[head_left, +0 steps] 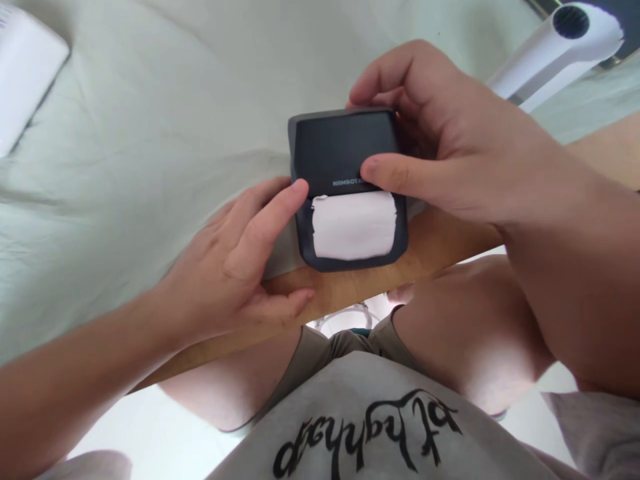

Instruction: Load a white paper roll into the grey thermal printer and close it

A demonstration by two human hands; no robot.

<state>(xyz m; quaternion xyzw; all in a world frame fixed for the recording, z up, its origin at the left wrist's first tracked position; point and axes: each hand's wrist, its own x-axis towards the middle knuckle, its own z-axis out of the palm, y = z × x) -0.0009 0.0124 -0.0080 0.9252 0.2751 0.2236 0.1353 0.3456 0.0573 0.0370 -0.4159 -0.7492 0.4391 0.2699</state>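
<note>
A dark label printer (345,150) marked NIIMBOT sits at the near edge of the cloth-covered table, between my two hands. A white patch with ragged edges (354,227) covers much of its near half. My right hand (440,140) grips the printer's right side, thumb pressed on the top by the lettering and fingers curled around the far right corner. My left hand (245,260) holds the left side, with the index fingertip on the edge by the seam. Its thumb sticks out below, apart from the printer, and its other fingertips are hidden.
A pale cloth (200,87) covers the table, leaving a bare wooden edge (430,243) along the front. At the upper right lies a white cylindrical device with a dark round end (570,23). A white box-like object (30,67) is at the upper left. My legs are below the edge.
</note>
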